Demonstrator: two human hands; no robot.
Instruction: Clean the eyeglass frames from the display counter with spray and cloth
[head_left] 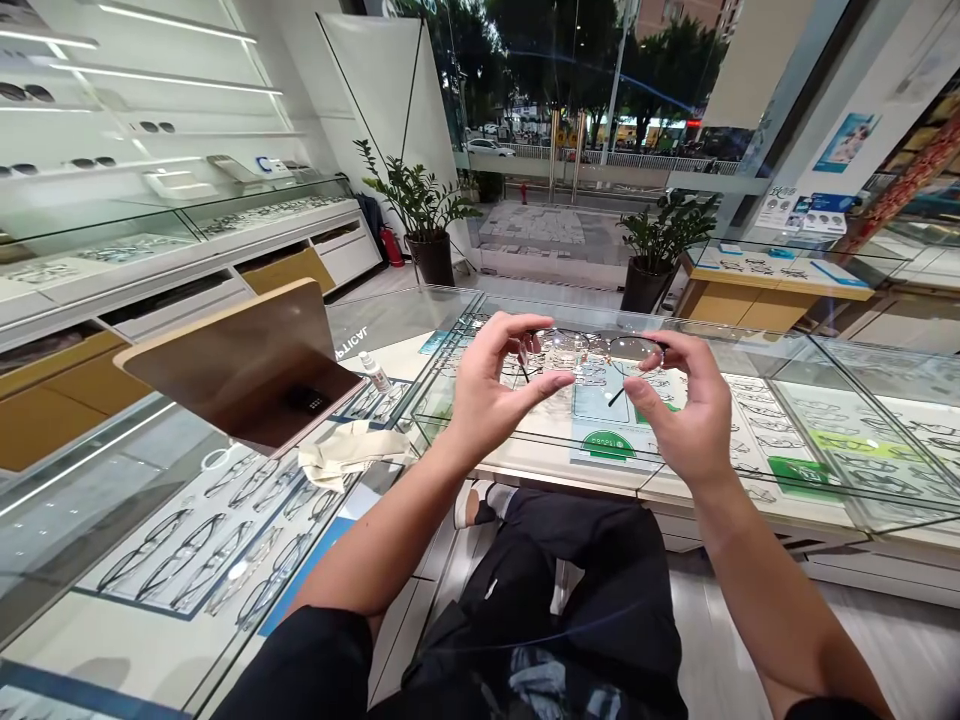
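A pair of thin-rimmed glasses point(596, 343) is held up above the glass display counter, its clear lenses facing outward and its temples pointing back toward me. My left hand point(499, 385) pinches the left end of the frame between thumb and fingers. At the right end, my right hand point(686, 405) grips the rim and hinge area the same way. To the left, a cream cloth point(349, 453) lies crumpled on the counter, with a small clear bottle point(374, 373) just behind it.
A tilted mirror point(247, 365) stands on the left counter. Glass cases point(810, 400) holding rows of glasses extend to the right. Potted plants point(431, 255) stand before the glass doors. My legs are below the counter edge.
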